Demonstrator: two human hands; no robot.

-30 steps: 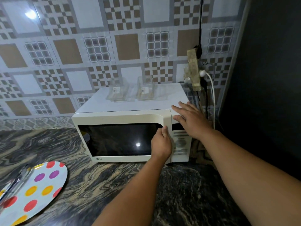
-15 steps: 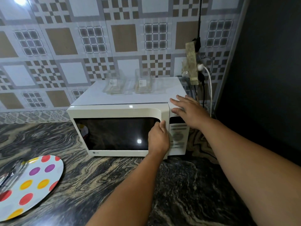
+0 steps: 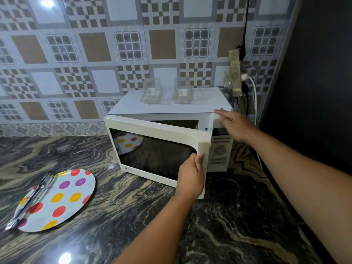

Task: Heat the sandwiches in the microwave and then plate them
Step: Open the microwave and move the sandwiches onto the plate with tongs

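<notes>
Head view: my left hand (image 3: pixel 191 177) grips the microwave door (image 3: pixel 158 149), partly open; my right hand (image 3: pixel 235 124), fingers straight, presses the microwave (image 3: pixel 171 109) top corner.

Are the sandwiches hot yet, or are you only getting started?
Only starting. Nothing is heated: both sandwich boxes sit on top of the microwave. Right now the left hand grips the door, which is partly open, while the right hand rests on the top corner. Loading, heating and moving them to the spotted plate remain.
</notes>
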